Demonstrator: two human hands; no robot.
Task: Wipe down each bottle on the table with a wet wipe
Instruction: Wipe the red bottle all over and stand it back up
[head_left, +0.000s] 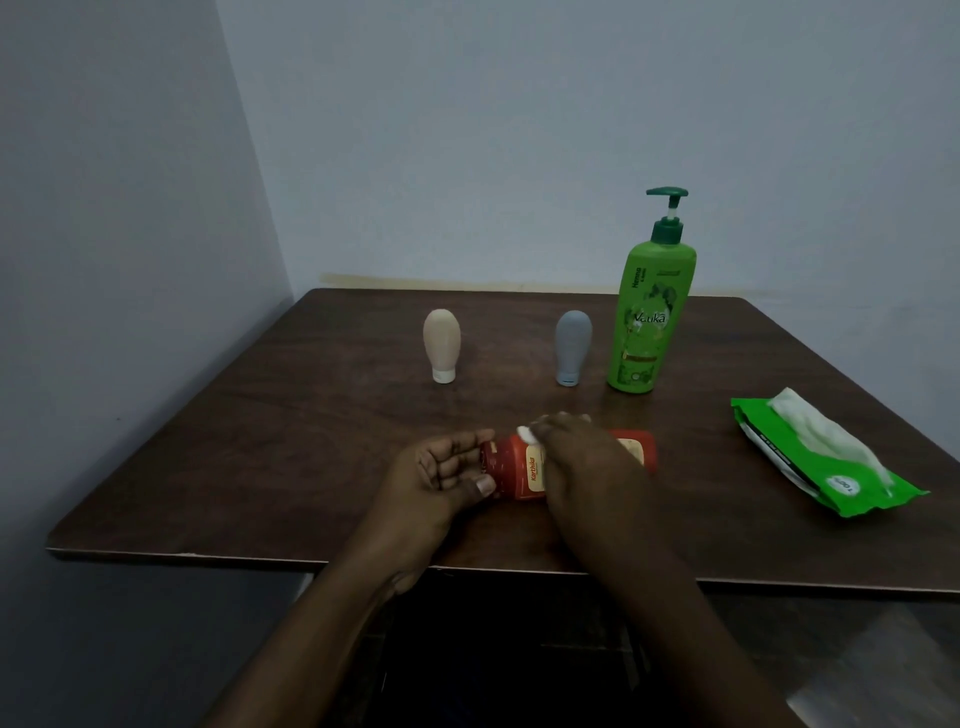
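Lower centre: left hand (447, 467) curled round one end of the red bottle (519, 467), sideways over the table (260, 467); right hand (587, 457) bunched over a wipe (527, 434), pressing it on the bottle.

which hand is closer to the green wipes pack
Right. The right hand, pressing a wipe on the red bottle, is on the side toward the wipes pack; the left hand grips the bottle's opposite end, farther off.

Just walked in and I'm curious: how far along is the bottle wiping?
Nothing visibly finished. In hand: the left hand holds the red bottle on its side while the right hand presses a white wipe on it. The beige tube, grey tube and green pump bottle stand behind; whether they are already wiped cannot be told.
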